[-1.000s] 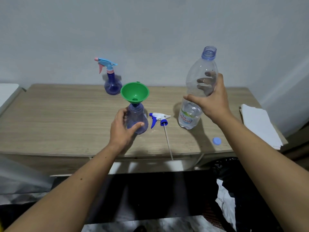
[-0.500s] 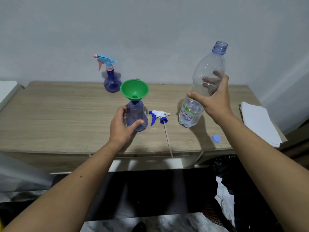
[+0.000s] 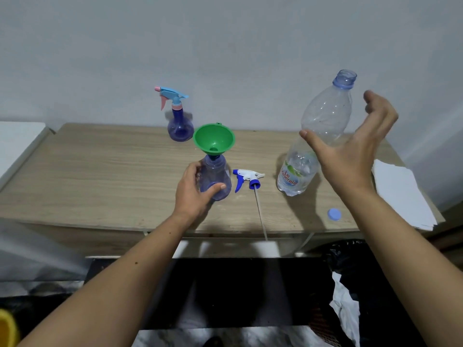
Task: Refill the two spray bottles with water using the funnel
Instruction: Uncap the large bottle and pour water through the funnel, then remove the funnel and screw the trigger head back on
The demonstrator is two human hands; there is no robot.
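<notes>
A green funnel (image 3: 213, 140) sits in the neck of a clear blue spray bottle (image 3: 217, 177) near the front of the wooden table (image 3: 100, 171). My left hand (image 3: 194, 190) is wrapped around that bottle's body. Its white and blue spray head (image 3: 246, 179) lies beside it on the table, its tube reaching over the front edge. A second spray bottle (image 3: 179, 121), with a light blue and pink head, stands at the back. A large, uncapped, nearly empty water bottle (image 3: 318, 136) stands tilted on the table. My right hand (image 3: 355, 146) is spread open just beside it.
The water bottle's blue cap (image 3: 334, 214) lies near the front right edge. A stack of white paper (image 3: 403, 196) overhangs the table's right end. A white surface (image 3: 17, 144) adjoins the left end. Dark bags and cloth lie on the floor below.
My right hand has opened and let go of the water bottle, which now leans right with its base on the table. My left hand has stayed on the spray bottle.
</notes>
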